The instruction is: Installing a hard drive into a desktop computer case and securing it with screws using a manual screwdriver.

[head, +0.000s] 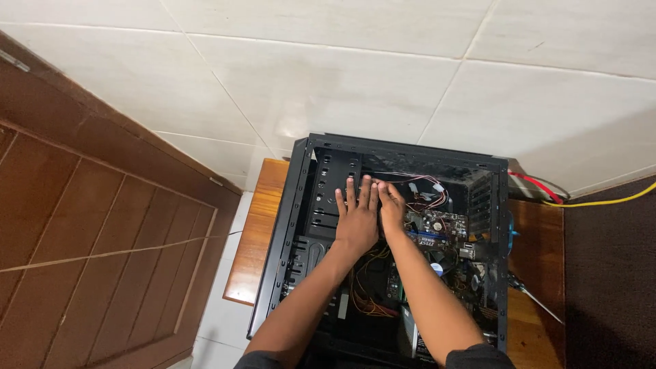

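Fingers spread flat, holding nothing: I'm pressing my left hand (357, 217) and right hand (391, 205) on the drive cage (333, 188) at the far left inside the computer case (501, 225). Probably stiff, sharp-edged; gripping the frame, avoiding the fragile motherboard (437, 225) and wires (427, 188).

Light is soft and even, from overhead, slightly warm. White floor tiles (383, 75) are the brightest area, with a faint sheen patch just beyond the computer case (383, 246) but no hard glare. Case interior is dim; black drive bays and lower corners lose detail in shadow. Hands (372, 208) are well lit, casting only a weak shadow inside. Dark carpet (611, 273) on the right is near black. Focus is decent centre-frame, softer toward the edges. Wide-angle lens bows the tile lines and wooden door (89, 225).
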